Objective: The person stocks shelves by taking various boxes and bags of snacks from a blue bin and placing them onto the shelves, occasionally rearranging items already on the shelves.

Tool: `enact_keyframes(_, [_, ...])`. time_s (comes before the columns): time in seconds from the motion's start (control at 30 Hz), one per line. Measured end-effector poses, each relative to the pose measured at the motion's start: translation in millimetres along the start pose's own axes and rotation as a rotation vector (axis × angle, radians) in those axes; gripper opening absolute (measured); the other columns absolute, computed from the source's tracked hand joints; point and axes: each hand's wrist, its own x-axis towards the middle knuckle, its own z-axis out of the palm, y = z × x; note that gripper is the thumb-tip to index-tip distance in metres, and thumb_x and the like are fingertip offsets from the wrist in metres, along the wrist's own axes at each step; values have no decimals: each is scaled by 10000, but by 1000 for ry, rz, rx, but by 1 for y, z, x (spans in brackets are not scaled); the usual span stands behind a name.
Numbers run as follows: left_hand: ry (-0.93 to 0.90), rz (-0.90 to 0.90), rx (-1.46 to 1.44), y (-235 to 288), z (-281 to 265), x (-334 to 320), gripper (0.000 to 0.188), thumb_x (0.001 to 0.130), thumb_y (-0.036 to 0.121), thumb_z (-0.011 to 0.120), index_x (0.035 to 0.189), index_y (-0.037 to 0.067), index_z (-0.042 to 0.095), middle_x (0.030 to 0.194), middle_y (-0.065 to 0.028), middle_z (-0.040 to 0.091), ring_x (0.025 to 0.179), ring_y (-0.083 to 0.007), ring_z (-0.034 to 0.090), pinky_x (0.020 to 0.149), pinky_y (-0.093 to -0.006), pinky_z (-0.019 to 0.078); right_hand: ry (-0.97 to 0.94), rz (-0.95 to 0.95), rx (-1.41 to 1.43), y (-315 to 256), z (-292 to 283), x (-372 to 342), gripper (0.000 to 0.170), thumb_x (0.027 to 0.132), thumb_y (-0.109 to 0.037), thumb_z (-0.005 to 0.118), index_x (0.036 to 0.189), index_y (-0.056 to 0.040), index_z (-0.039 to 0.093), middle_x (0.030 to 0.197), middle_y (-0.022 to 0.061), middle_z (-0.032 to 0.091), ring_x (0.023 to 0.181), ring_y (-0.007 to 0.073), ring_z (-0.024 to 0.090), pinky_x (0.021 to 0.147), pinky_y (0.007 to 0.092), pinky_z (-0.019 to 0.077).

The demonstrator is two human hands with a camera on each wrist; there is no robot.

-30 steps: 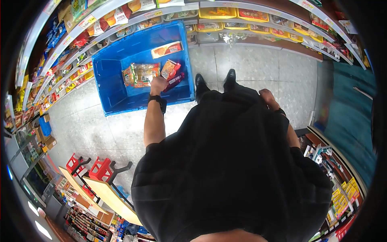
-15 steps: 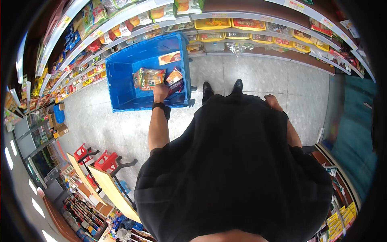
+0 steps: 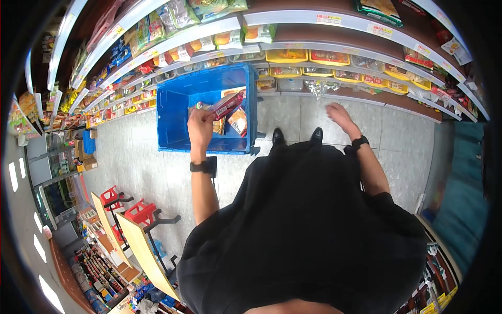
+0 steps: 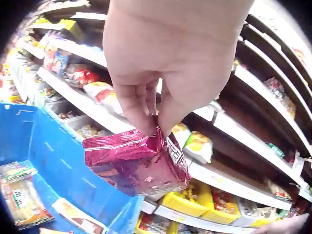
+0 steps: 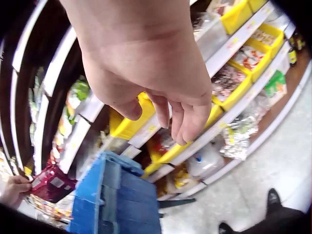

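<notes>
The left hand [image 3: 200, 128] pinches a dark red, shiny snack packet [image 3: 228, 105] by its edge, above the blue crate [image 3: 172, 137]. In the left wrist view the packet [image 4: 136, 163] hangs from the thumb and fingers [image 4: 157, 129]. Other packets lie in the crate, among them an orange-and-white one [image 3: 238, 121] and a clear-wrapped one [image 4: 22, 201]. The right hand [image 3: 340, 116] is held over the floor in front of the shelves, holding nothing. Its fingers hang loosely bent in the right wrist view [image 5: 146, 83].
Shelves [image 3: 293, 46] with snack packets and yellow trays [image 3: 286, 56] curve around the front and left. A silvery packet [image 3: 320, 88] sits at the bottom shelf's edge. Red stools [image 3: 140, 211] and wooden boards [image 3: 149, 251] stand at the lower left. The person's shoes [image 3: 316, 136] are on the tiles.
The left hand has lifted the dark red packet up from the crate's contents. The right hand has moved forward from beside the body toward the shelves. The view has tilted up toward the shelves.
</notes>
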Motion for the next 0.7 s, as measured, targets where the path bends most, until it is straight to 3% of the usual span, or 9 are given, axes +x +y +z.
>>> enact_keyframes(0.17, [-70, 196, -171, 94, -11, -2, 84, 754, -35, 662, 826, 5, 675, 837, -122, 607, 754, -257, 600, 675, -322, 490, -341, -30, 348, -133, 43, -29, 645, 889, -536, 524, 1282, -27, 465, 1134, 134, 579, 1021, 236, 587, 869, 396, 483])
enact_keyframes(0.23, [-92, 317, -165, 120, -11, -3, 88, 756, -36, 662, 831, 9, 675, 843, -118, 608, 758, -257, 602, 675, -322, 492, -546, 24, 554, -168, 51, -47, 650, 910, -487, 520, 1339, -14, 395, 1206, 141, 552, 1011, 222, 590, 853, 383, 496])
enact_keyframes(0.27, [-110, 427, -151, 128, -7, -5, 92, 759, -37, 661, 835, 12, 675, 849, -113, 609, 763, -257, 604, 676, -321, 493, -532, 26, 558, -178, 54, -53, 650, 910, -487, 520, 1339, -14, 395, 1206, 141, 552, 1011, 222, 590, 853, 383, 496])
enact_keyframes(0.33, [-127, 436, -205, 137, 5, -9, 86, 761, -33, 666, 830, 15, 675, 856, -104, 605, 775, -257, 605, 680, -320, 493, -566, -148, 488, -189, 57, -63, 613, 915, -413, 551, 1344, -8, 383, 1215, 145, 543, 1007, 203, 590, 817, 340, 511])
enact_keyframes(0.37, [-130, 433, -221, 142, 9, -11, 89, 758, -32, 670, 832, 16, 675, 855, -102, 603, 782, -256, 603, 686, -320, 491, -475, -144, 468, -183, 59, -62, 556, 904, -311, 598, 1343, -40, 392, 1178, 119, 554, 990, 180, 588, 777, 303, 520])
enact_keyframes(0.43, [-168, 408, -237, 146, 16, -12, 105, 742, -39, 684, 830, 18, 673, 869, -97, 591, 804, -251, 598, 694, -321, 489, -422, -158, 479, -179, 52, -68, 560, 894, -281, 614, 1352, -54, 385, 1161, 113, 555, 985, 176, 586, 768, 306, 522])
enact_keyframes(0.53, [-184, 433, -273, 159, 26, -15, 108, 721, -37, 702, 806, 19, 668, 885, -99, 579, 806, -254, 595, 682, -321, 487, -342, -194, 520, -172, 38, -77, 632, 864, -216, 654, 1391, -84, 330, 1138, 114, 551, 983, 173, 576, 756, 312, 524])
enact_keyframes(0.6, [-264, 421, -310, 154, 36, -15, 214, 716, -16, 725, 913, 21, 648, 936, -99, 572, 831, -219, 598, 681, -303, 489, -251, -262, 503, -169, 26, -86, 733, 839, -209, 682, 1424, -74, 261, 1188, 139, 531, 1003, 184, 575, 771, 307, 519])
enact_keyframes(0.7, [-332, 23, -493, 165, 46, -12, 514, 800, 101, 721, 1227, -8, 456, 1112, -118, 542, 895, -153, 588, 721, -273, 500, -198, -315, 528, -167, 8, -97, 812, 817, -177, 700, 1449, -56, 204, 1287, 158, 470, 1131, 205, 513, 850, 319, 487])
